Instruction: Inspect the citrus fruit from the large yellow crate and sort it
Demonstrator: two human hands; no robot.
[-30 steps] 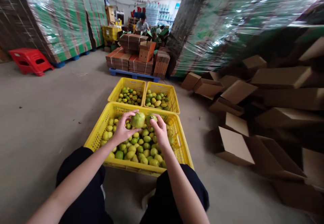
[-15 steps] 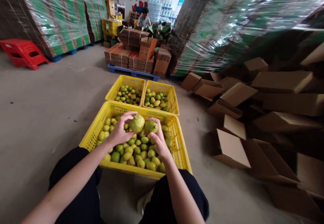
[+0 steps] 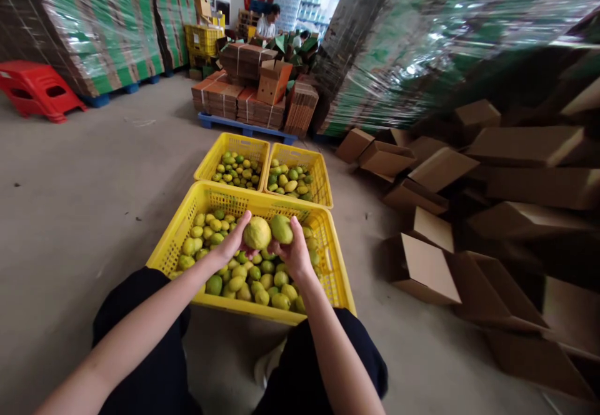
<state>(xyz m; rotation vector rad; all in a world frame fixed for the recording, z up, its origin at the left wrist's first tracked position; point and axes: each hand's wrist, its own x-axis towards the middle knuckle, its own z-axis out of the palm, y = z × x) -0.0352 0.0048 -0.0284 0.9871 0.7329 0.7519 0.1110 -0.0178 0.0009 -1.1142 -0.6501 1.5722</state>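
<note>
Wrapped stacks, two: one at left (image 3: 98,21), one at right (image 3: 422,46), green and brown under clear film.
Cardboard boxes (image 3: 431,262), a loose heap on the floor at right, several lying open.
Flattened cartons (image 3: 213,99), strapped in bundles, on a blue pallet (image 3: 246,129).
Large crate, yellow (image 3: 335,265), one, before the person's knees; holds many green and yellow lemons (image 3: 267,280).
Small crates, yellow, two, side by side just beyond the large crate: left one (image 3: 210,155), right one (image 3: 321,180); both part-filled with lemons.
Stool, red plastic (image 3: 44,90), one, at far left, its edge cut off.
Left hand (image 3: 234,243), one: closed round a yellow lemon (image 3: 257,234), thumb up its outer side, fingers beneath.
Right hand (image 3: 294,252), one: closed round a greener lemon (image 3: 282,229), thumb on its outer side, fingers curled below.
Relation of note: both held lemons sit above the large crate, inward of the thumbs and side by side, each nearest its own hand; the small crates lie straight beyond. The yellow one looks roundish, and the long axis of either is hard to read.
Not made out: whether the two touch; their undersides, hidden by fingers; the lemons behind the hands; the darkened boxes at right, blurred.
</note>
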